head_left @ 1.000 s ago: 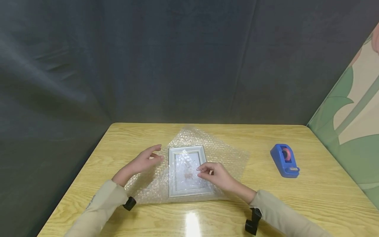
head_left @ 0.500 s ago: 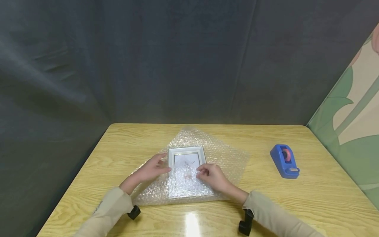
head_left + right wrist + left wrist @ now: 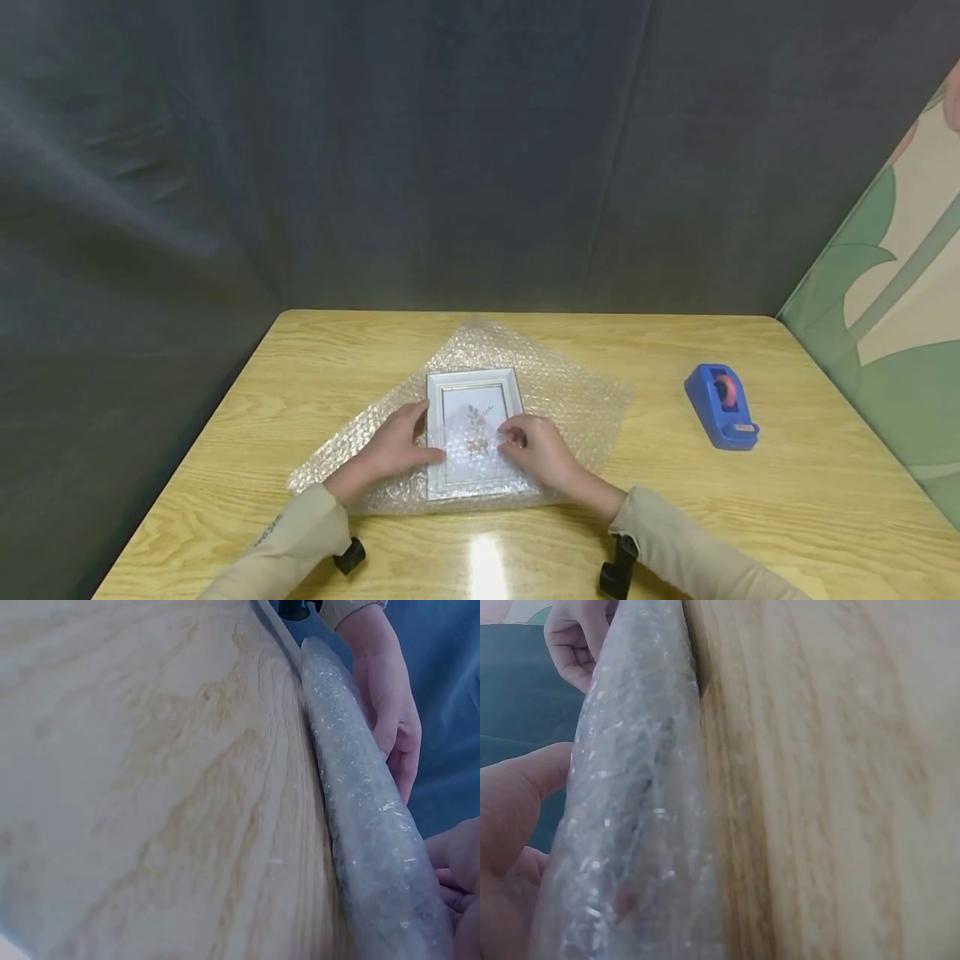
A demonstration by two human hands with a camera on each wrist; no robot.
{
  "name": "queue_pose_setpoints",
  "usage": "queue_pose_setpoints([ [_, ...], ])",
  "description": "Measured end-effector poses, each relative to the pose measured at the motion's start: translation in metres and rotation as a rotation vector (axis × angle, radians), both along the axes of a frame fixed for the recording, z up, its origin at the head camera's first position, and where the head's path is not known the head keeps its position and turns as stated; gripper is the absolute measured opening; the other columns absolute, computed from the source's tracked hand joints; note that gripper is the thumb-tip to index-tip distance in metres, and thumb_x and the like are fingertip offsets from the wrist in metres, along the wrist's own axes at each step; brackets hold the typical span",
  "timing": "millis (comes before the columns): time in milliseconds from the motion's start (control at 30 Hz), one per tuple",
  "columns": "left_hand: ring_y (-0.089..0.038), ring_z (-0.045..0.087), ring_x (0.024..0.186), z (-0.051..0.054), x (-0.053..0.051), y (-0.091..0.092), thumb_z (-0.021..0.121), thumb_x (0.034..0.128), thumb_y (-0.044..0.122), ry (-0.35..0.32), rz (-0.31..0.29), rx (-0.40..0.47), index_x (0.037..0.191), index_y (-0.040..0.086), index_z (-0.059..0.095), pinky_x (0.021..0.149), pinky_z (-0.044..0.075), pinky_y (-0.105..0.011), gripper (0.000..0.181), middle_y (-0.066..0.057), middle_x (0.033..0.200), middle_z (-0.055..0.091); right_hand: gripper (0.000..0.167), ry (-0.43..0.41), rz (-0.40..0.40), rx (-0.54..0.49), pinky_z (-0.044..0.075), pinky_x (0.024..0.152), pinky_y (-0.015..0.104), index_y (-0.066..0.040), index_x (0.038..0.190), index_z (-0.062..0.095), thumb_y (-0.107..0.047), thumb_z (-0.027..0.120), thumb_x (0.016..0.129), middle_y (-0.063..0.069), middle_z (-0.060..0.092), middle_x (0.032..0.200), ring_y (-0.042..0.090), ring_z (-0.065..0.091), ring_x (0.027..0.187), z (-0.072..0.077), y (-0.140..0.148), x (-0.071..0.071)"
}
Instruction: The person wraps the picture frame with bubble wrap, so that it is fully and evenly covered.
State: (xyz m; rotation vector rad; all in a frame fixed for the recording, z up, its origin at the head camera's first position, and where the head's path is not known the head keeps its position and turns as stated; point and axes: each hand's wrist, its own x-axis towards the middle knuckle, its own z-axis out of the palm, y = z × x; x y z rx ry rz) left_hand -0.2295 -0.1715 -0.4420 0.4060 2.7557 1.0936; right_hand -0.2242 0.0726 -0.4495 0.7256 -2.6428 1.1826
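Observation:
A white picture frame (image 3: pixel 472 378) with a plant-sprig picture lies flat on a sheet of bubble wrap (image 3: pixel 573 392). Part of the wrap is folded up over the frame's near side and lower face. My left hand (image 3: pixel 395 443) rests along the frame's left edge, thumb over the wrapped border, fingers loosely spread. On the right of the picture, my right hand (image 3: pixel 542 452) has curled fingers, thumb and forefinger pinching what seems to be the folded wrap. Both wrist views show the near edge thickly covered by bubble wrap (image 3: pixel 637 787); the pinched bit itself is too small to see.
On the right of the wooden table (image 3: pixel 645 525) stands a blue tape dispenser (image 3: pixel 722 408) with a pink roll. A dark curtain (image 3: pixel 465 167) hangs behind and to the left. A patterned panel (image 3: pixel 900 333) borders the right side.
My left hand has moved right and nearer, from above the wrap onto the frame's left edge. The wrap's left corner now shows past the left wrist. The right hand has barely shifted.

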Motion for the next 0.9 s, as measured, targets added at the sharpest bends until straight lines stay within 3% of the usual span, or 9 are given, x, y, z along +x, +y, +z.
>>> queue_pose_setpoints([
  [267,-0.036,0.042,0.120,-0.001,0.000,-0.001,0.077,0.0678,0.035,-0.028,-0.006,0.002,0.139,-0.004,0.028,0.100,0.035,-0.048,0.095,-0.024,0.137,0.037,0.025,-0.068,0.042,0.001,0.045,0.058,0.019,0.003,0.092,0.066,-0.004,0.074,0.069,0.003,0.058,0.075,0.012,0.049,0.067,0.007,0.003,0.006],
  [500,-0.036,0.045,0.117,0.001,-0.004,-0.001,0.077,0.0684,0.032,0.001,-0.024,0.014,0.138,-0.005,0.030,0.100,0.037,-0.045,0.092,-0.025,0.134,0.040,0.036,-0.078,0.106,0.025,0.046,0.061,0.020,0.004,0.100,0.063,-0.002,0.075,0.067,0.004,0.054,0.079,0.014,0.048,0.071,0.009,0.009,0.007],
  [900,-0.039,0.037,0.123,0.003,-0.003,0.001,0.078,0.0666,0.032,-0.015,-0.003,0.024,0.138,-0.002,0.031,0.101,0.032,-0.051,0.092,-0.024,0.137,0.037,0.033,-0.066,0.127,0.099,0.042,0.063,0.020,0.001,0.099,0.066,-0.007,0.075,0.068,0.001,0.057,0.081,0.012,0.045,0.073,0.010,0.014,0.008],
])
